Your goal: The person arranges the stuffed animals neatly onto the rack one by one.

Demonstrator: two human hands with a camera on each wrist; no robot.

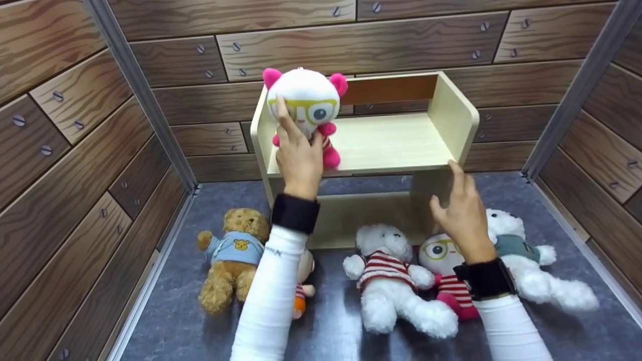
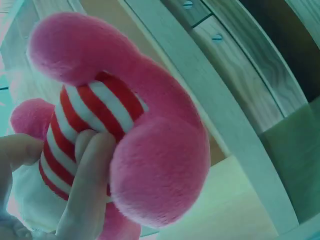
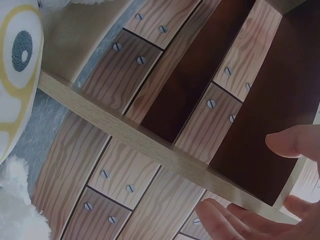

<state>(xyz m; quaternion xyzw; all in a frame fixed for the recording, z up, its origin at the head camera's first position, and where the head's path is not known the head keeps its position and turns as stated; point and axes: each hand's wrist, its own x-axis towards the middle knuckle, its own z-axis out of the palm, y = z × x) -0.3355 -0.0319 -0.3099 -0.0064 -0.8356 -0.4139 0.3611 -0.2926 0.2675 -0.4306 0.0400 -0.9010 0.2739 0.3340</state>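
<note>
My left hand (image 1: 300, 158) grips a plush doll (image 1: 303, 85) with a white head, pink ears and yellow glasses. It is upright in front of the left end of a pale wooden shelf unit (image 1: 396, 140). In the left wrist view my thumb and fingers (image 2: 90, 180) are around the doll's red-and-white striped body (image 2: 75, 125), near its pink feet. At the unit's right side, my right hand (image 1: 464, 215) has extended fingers and a thumb held apart. Its fingertips are right at the panel's front edge in the right wrist view, with nothing in the grasp.
A brown teddy bear (image 1: 233, 250) in a blue shirt lies on the left floor, beside a small doll (image 1: 301, 291) partly behind my left sleeve. A white bear (image 1: 386, 281) in stripes, another glasses doll (image 1: 439, 253) and a second white bear (image 1: 526, 271) lie right. Wood-patterned walls surround them.
</note>
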